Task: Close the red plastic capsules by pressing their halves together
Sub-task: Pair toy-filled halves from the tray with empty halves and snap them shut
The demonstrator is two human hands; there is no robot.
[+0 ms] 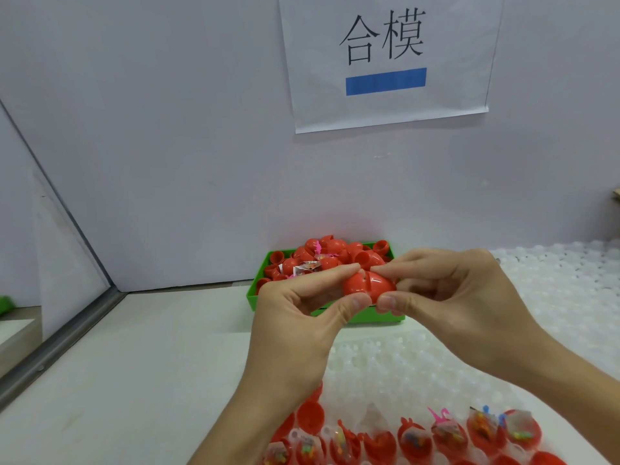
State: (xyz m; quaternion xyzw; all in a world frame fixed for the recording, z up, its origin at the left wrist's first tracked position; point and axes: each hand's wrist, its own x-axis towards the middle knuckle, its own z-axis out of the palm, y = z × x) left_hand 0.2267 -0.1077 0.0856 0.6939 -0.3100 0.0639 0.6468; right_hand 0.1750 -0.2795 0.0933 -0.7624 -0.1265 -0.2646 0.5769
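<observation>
A red plastic capsule (pixel 367 284) is held in the air between both hands, its two halves together with a narrow seam showing. My left hand (pixel 302 317) pinches its left end with thumb and fingers. My right hand (pixel 449 297) pinches its right end the same way. Behind them a green tray (pixel 258 297) holds a heap of several red capsules and halves (pixel 332 255). Along the near edge, several open red capsule halves (pixel 449 434) stand filled with small wrapped toys.
A bumpy white mat (pixel 553 297) covers the right side of the table. The white tabletop (pixel 151 364) lies to the left, bounded by a metal rail (pixel 67 333) and a partition wall. A paper sign (pixel 385 62) hangs on the wall behind.
</observation>
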